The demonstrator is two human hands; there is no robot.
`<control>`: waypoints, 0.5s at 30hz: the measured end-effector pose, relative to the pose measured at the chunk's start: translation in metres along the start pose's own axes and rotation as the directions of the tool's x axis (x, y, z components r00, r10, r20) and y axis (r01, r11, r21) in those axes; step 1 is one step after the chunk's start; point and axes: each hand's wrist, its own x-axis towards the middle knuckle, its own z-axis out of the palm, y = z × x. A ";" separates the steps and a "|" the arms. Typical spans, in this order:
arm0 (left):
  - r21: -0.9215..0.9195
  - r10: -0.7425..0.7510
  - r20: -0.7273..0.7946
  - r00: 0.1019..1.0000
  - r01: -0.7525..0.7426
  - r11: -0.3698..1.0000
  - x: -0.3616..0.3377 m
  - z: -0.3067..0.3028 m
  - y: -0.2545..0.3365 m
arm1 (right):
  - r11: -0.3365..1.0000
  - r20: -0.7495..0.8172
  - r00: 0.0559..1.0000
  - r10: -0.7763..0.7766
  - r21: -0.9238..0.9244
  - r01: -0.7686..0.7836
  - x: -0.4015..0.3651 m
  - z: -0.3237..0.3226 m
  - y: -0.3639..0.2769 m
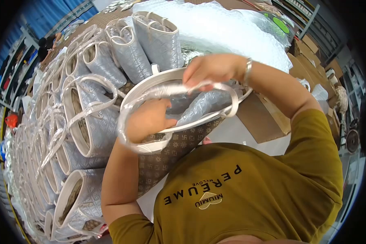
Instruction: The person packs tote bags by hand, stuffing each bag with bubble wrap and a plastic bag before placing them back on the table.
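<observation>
A tote bag [203, 123] with a white rim stands in front of me, its mouth facing up, with crumpled clear plastic [201, 106] inside. My left hand [148, 119] reaches into the left end of the mouth, thumb and forefinger apart; its other fingers are partly hidden. Above the far rim, my right hand [209, 71] has its fingers closed on one of the bag's handles [233, 101], which is wrapped in clear film. The handle near my left hand is smeared by motion.
Several silvery tote bags [158, 44] with white handles crowd the left and far side of the brown patterned table [150, 171]. White plastic wrapping [219, 28] lies heaped at the back. Cardboard [262, 118] is at the right, shelving [26, 61] at the far left.
</observation>
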 end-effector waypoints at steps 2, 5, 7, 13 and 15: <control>0.051 0.033 -0.035 0.999 -0.031 0.998 -0.003 0.007 0.001 | 0.855 -0.045 0.998 0.036 -0.517 -0.054 0.027 0.018 0.024; 0.121 0.076 -0.116 0.990 -0.062 0.991 -0.008 0.016 -0.001 | 0.509 -0.040 0.999 0.020 -0.859 -0.044 0.035 0.045 0.027; 0.154 0.128 -0.156 0.980 -0.104 0.983 -0.010 0.019 -0.001 | 0.181 -0.057 0.994 0.090 -0.981 -0.072 0.027 0.065 0.012; 0.163 0.111 -0.166 0.980 -0.084 0.983 -0.015 0.019 0.004 | 0.330 0.073 0.987 0.143 -0.944 0.022 0.044 0.069 0.016; 0.120 0.126 -0.189 0.974 -0.105 0.987 -0.019 0.023 0.004 | 0.472 0.202 0.945 0.257 -0.879 0.059 0.060 0.066 0.035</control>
